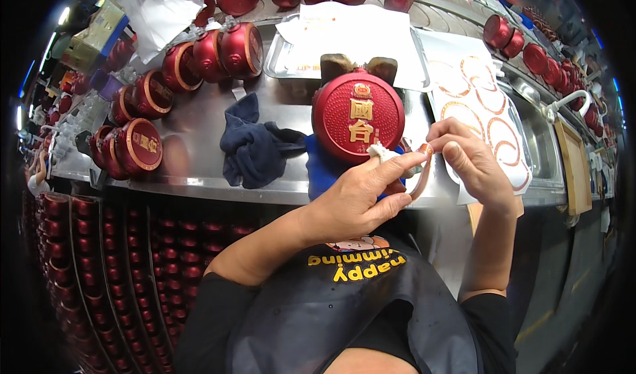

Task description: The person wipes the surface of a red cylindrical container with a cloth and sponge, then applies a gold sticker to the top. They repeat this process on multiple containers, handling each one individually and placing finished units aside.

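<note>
Workshop; head view: shiny metal bench (285, 112), sink (544, 155) at its right end. Racks of red vessels (119, 261) below left; red bottles (242, 49) in a curved row along the left side of the bench. Metal tray (272, 62) with white paper (358, 39) toward the back. Navy cloth (255, 152) crumpled left of centre.

One round red bottle (344, 119) lies at bench centre, face up, gold characters on it, two dark blocks (336, 66) at its far end, blue cloth (319, 175) by its near side. Sheet of copper-coloured rings (493, 119) to its right.

Left hand (361, 198): in front of the bottle's near edge, white wad (380, 152) at its fingers, thumb and forefinger pinching a curved coppery strip (421, 183). Right hand (474, 168): fingers bent, fingertips at the strip's upper end; cannot tell whether they are closed on it
</note>
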